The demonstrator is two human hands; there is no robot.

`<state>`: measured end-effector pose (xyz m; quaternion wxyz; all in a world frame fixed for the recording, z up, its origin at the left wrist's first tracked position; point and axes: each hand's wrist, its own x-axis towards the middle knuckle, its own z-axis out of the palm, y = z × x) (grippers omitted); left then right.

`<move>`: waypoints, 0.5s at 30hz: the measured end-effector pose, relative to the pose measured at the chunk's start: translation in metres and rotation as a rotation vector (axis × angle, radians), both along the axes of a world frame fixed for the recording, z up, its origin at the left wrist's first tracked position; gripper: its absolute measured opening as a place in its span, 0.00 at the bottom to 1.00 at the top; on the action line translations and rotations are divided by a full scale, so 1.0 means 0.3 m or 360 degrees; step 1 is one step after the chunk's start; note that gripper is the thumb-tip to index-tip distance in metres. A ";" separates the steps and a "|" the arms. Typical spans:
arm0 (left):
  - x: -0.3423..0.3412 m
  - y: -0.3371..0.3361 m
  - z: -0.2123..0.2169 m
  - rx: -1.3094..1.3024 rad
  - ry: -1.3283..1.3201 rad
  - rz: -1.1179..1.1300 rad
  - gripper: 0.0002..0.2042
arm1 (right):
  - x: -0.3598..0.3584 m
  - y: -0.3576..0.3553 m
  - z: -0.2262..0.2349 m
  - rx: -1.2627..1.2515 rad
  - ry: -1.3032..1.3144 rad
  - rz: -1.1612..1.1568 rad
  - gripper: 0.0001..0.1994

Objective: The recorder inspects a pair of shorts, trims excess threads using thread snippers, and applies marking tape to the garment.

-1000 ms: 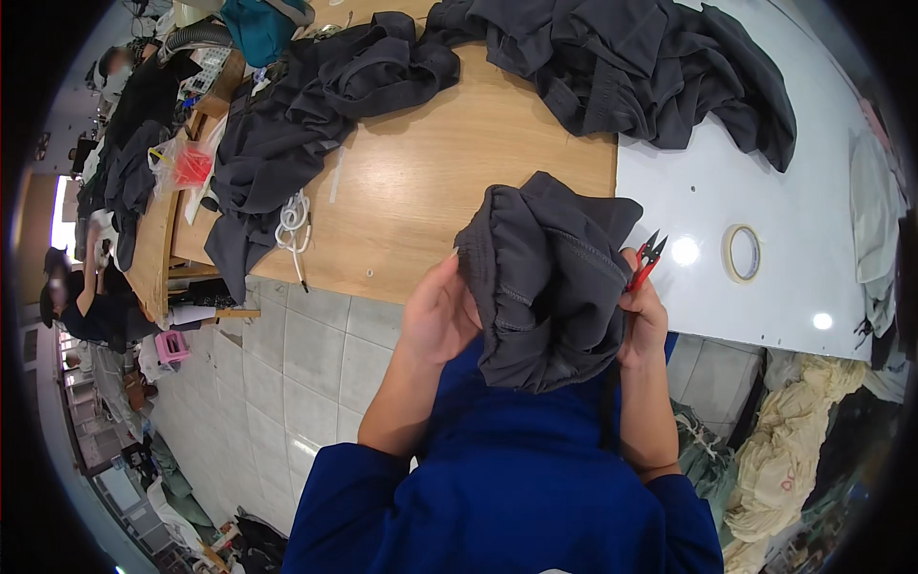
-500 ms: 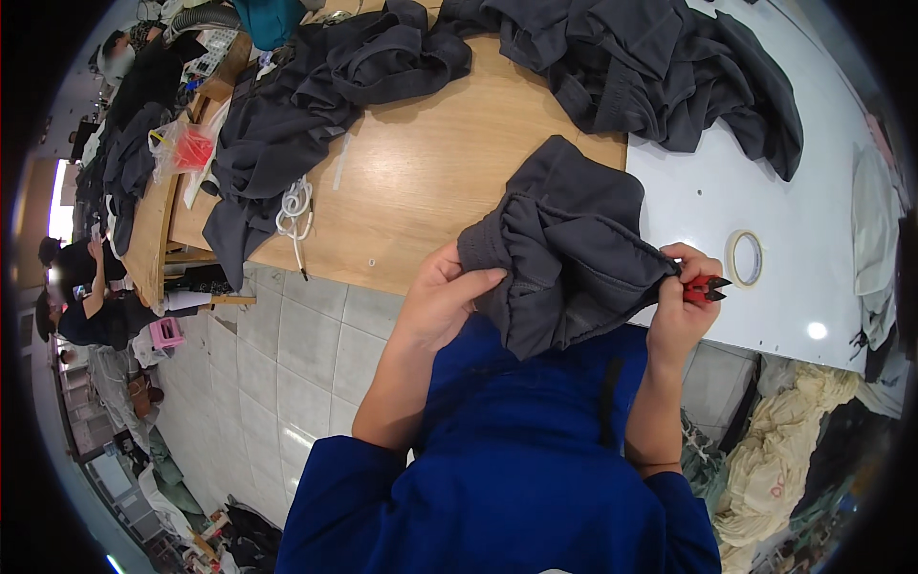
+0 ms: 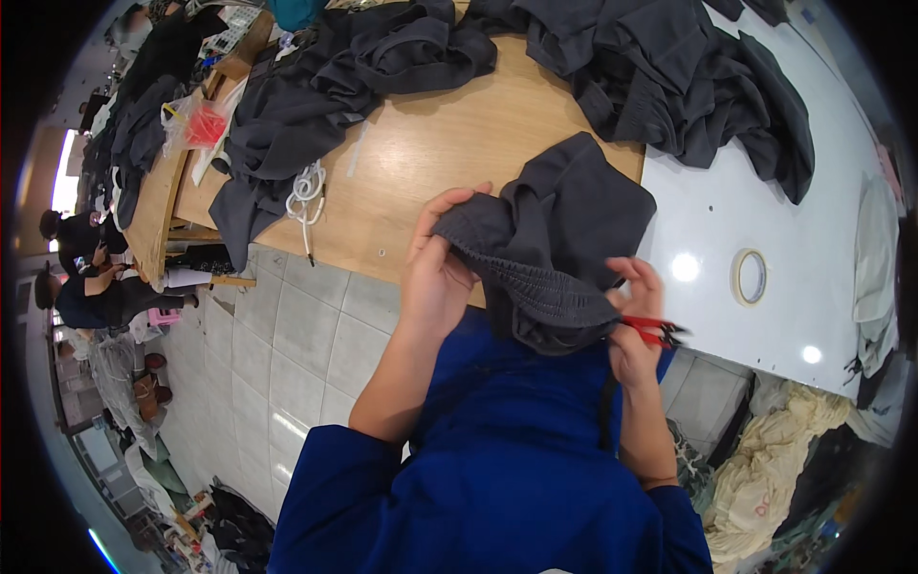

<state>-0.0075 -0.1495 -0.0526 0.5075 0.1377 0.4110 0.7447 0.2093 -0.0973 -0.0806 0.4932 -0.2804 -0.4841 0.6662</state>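
Note:
A dark grey garment [image 3: 564, 239] with a gathered elastic waistband is held up in front of me over the near table edge. My left hand [image 3: 442, 263] grips the band's left end, thumb on the near side and fingers behind the cloth. At the band's right end is my right hand [image 3: 636, 325], holding red-handled snips [image 3: 650, 329] whose dark tips point right. Its thumb is against the cloth edge, while its upper fingers are lifted and slightly blurred. Whether the snips' blades touch anything is hard to see; they point away from the garment.
More dark grey garments [image 3: 660, 77] lie heaped along the table's far side. A white cord bundle [image 3: 306, 196] rests left on the wooden tabletop [image 3: 440, 134]. A tape roll [image 3: 749, 277] sits on the white surface at right. Cream cloth [image 3: 765, 478] is piled below; people [image 3: 91, 287] stand far left.
The garment has turned so its gathered band now faces me more fully. My left hand has risen; my right hand has moved down and left, with the snips, its upper fingers lifting.

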 end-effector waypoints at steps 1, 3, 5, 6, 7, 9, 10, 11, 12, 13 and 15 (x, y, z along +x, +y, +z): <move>0.001 -0.005 -0.010 0.0017 -0.0218 -0.0043 0.17 | -0.019 -0.012 0.000 -0.0418 0.0173 0.0212 0.26; 0.008 -0.011 -0.014 0.0029 -0.0279 0.0019 0.16 | -0.019 -0.027 -0.021 -0.0839 0.0344 0.0431 0.34; 0.012 -0.018 -0.011 0.0031 -0.0353 0.0072 0.15 | -0.005 -0.037 -0.032 -0.0538 0.0132 0.0968 0.37; 0.007 -0.019 -0.008 0.0015 -0.0377 0.0119 0.14 | 0.019 -0.038 -0.020 -0.0681 0.0327 0.1118 0.36; 0.002 -0.014 -0.002 0.0004 -0.0398 0.0164 0.14 | 0.030 -0.026 -0.027 -0.0679 0.0326 0.1117 0.36; -0.009 -0.006 0.002 0.0062 -0.0342 0.0100 0.14 | 0.059 0.010 -0.048 -0.0596 0.0356 0.1513 0.34; -0.016 -0.007 -0.003 0.0112 -0.0277 0.0056 0.14 | 0.039 0.038 0.015 -0.0301 -0.0080 0.1396 0.27; -0.014 0.005 0.016 0.0110 -0.0279 0.0062 0.14 | 0.030 0.058 0.037 0.0179 -0.0297 0.1082 0.21; -0.005 0.026 0.044 0.0139 -0.0126 0.0095 0.14 | 0.029 0.074 0.053 0.0649 -0.0502 0.0747 0.16; 0.001 0.044 0.068 0.0168 0.0025 0.0131 0.14 | 0.045 0.094 0.080 0.0775 -0.0719 0.0311 0.08; 0.003 0.058 0.102 0.0265 0.0232 0.0226 0.13 | 0.107 0.149 0.093 0.0740 -0.0498 -0.0623 0.09</move>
